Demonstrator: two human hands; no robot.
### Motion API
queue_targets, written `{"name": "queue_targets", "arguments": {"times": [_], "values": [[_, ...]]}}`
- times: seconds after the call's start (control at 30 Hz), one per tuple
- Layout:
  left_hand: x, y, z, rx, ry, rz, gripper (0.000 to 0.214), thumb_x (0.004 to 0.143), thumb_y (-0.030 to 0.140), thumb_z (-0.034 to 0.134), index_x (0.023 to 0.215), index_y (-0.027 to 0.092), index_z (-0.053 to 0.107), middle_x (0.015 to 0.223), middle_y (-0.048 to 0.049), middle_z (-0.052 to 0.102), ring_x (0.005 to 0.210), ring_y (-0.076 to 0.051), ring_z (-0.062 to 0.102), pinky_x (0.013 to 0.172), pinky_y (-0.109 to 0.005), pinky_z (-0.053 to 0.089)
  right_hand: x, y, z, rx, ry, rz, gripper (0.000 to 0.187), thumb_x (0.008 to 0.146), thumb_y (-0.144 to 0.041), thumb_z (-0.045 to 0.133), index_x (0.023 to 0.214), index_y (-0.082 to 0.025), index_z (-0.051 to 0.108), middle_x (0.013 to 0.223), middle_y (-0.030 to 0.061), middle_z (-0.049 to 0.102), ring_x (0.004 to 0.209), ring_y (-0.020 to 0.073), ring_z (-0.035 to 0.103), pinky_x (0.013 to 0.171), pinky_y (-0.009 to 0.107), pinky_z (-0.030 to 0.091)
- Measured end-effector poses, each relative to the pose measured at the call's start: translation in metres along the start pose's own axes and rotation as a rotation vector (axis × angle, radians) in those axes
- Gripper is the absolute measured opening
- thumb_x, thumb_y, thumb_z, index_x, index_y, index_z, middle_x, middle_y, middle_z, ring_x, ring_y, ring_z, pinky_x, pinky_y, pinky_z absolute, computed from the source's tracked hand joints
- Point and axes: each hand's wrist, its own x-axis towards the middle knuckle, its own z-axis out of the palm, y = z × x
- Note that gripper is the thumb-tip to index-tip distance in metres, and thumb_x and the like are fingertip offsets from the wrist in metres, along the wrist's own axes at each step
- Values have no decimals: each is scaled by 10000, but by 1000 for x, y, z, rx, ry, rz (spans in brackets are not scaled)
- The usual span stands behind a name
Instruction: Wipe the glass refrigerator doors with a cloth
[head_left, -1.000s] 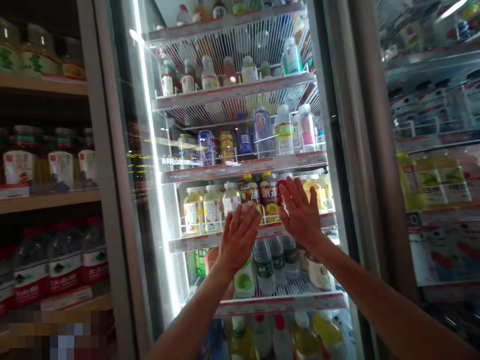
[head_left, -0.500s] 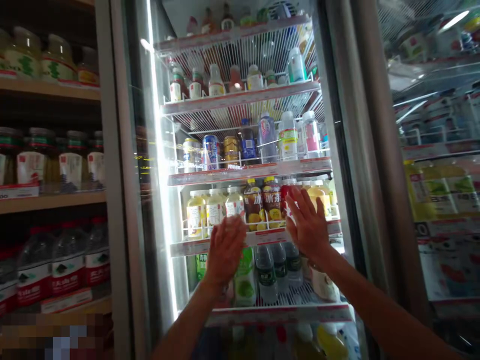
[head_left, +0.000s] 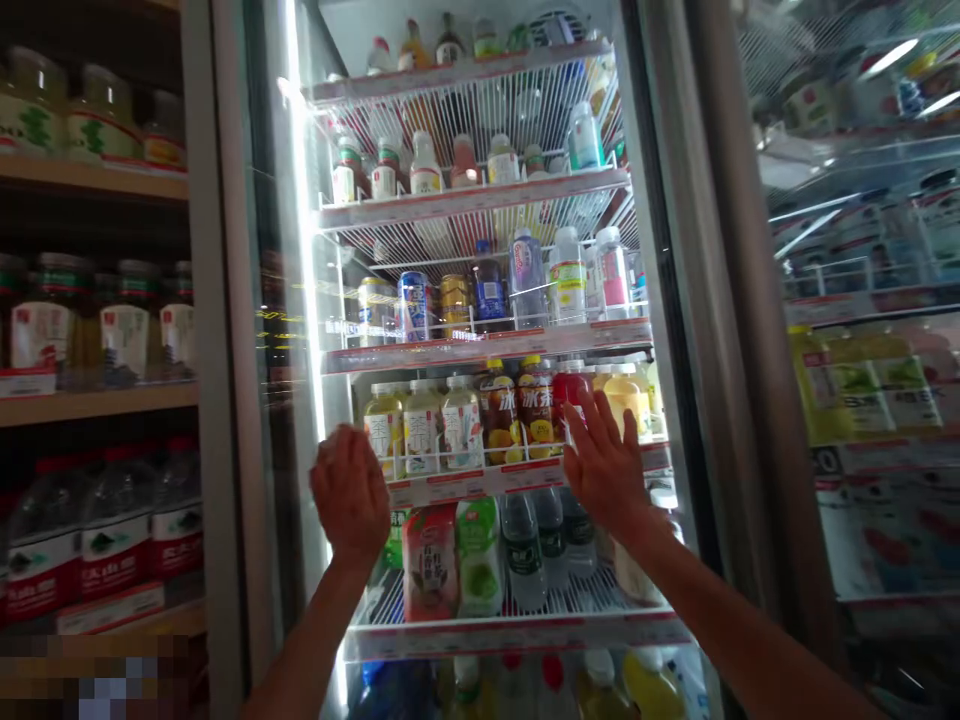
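Note:
My left hand (head_left: 351, 495) is raised at the lower left of the lit drinks fridge, by its bright edge strip. Its fingers look bent and are smeared by motion; nothing shows in it. My right hand (head_left: 606, 470) is stretched out with fingers apart and nothing in them. It overlaps a red-labelled bottle (head_left: 571, 388) and the shelf edge; whether it touches anything I cannot tell. Beside it are brown iced tea bottles (head_left: 537, 405) with yellow caps. Nearest my left hand stand pale yellow tea bottles (head_left: 385, 425).
Below are a red-and-grey carton-like pack (head_left: 430, 565), a green bottle (head_left: 478, 560) and clear water bottles (head_left: 525, 550). Cans (head_left: 413, 305) and bottles fill the upper shelves. A metal door frame (head_left: 739, 330) stands right; a wooden shelf (head_left: 97, 402) with bottles is at left.
My left hand has swung left from the shelf middle to the fridge's left edge, uncovering the red-and-grey pack. My right hand stays spread over nearly the same spot.

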Motion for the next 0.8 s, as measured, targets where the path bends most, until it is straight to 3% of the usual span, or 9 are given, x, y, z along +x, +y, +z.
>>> {"name": "queue_targets", "arguments": {"times": [0.1, 0.23, 0.33, 0.43, 0.5, 0.6, 0.67, 0.73, 0.8], "values": [[-2, 21, 1, 1, 18, -116, 514, 887, 187, 399, 1394, 169, 310, 1421, -123, 383, 1382, -238, 203, 1101, -465, 212, -3, -6, 1, -18, 1, 46, 653, 890, -255, 388, 1465, -212, 82, 1506, 80, 224, 1395, 242, 174, 1115, 507, 129], [-7, 78, 7, -172, -218, 228, 479, 874, 208, 435, 1351, 214, 392, 1350, -40, 492, 1392, -211, 166, 1138, -409, 162, -6, -8, 0, -5, -15, 48, 682, 881, -291, 420, 1466, -206, 81, 1500, 92, 242, 1385, 250, 207, 1112, 506, 135], [-7, 47, 2, -158, -192, 245, 480, 857, 166, 456, 1331, 239, 421, 1313, -43, 528, 1381, -205, 209, 1131, -417, 183, -8, -6, -1, 1, -24, 20, 677, 879, -281, 425, 1465, -223, 89, 1494, 75, 265, 1384, 235, 214, 1114, 487, 154], [-5, 4, -3, -51, 2, -51, 464, 877, 177, 414, 1341, 180, 406, 1361, -131, 463, 1327, -233, 336, 1085, -462, 259, -10, -6, 0, -13, -34, 28, 694, 873, -273, 423, 1467, -197, 72, 1504, 89, 234, 1391, 250, 186, 1114, 505, 140], [-7, 11, 1, -37, 23, -131, 445, 883, 195, 410, 1327, 170, 427, 1345, -136, 480, 1344, -253, 301, 1084, -498, 235, -10, -7, 0, -23, -36, 35, 706, 869, -272, 421, 1467, -184, 56, 1512, 99, 203, 1394, 259, 172, 1113, 518, 126], [-11, 59, 8, -167, -149, 79, 436, 868, 194, 450, 1304, 215, 462, 1293, -64, 545, 1384, -218, 200, 1122, -448, 176, -10, -7, -1, -31, -47, 31, 702, 872, -277, 417, 1467, -191, 56, 1508, 98, 215, 1396, 251, 169, 1115, 513, 123], [-13, 73, 8, -207, -194, 163, 434, 860, 189, 467, 1291, 238, 477, 1284, -40, 554, 1387, -197, 192, 1132, -410, 161, -9, -5, -3, -27, -55, 22, 690, 875, -286, 416, 1467, -198, 72, 1500, 94, 244, 1397, 241, 168, 1118, 499, 132], [-14, 55, 5, -145, -123, 45, 413, 864, 203, 461, 1275, 223, 495, 1306, -61, 534, 1367, -212, 247, 1116, -421, 195, -9, -5, -4, -21, -67, 20, 684, 876, -289, 414, 1466, -201, 80, 1498, 89, 252, 1400, 237, 156, 1118, 492, 142], [-13, 22, 0, -48, -7, -202, 395, 882, 237, 428, 1263, 170, 504, 1338, -114, 492, 1327, -245, 325, 1089, -459, 234, -9, -6, -4, -20, -78, 31, 692, 874, -280, 406, 1467, -193, 60, 1506, 93, 227, 1403, 244, 137, 1116, 505, 139]]}}
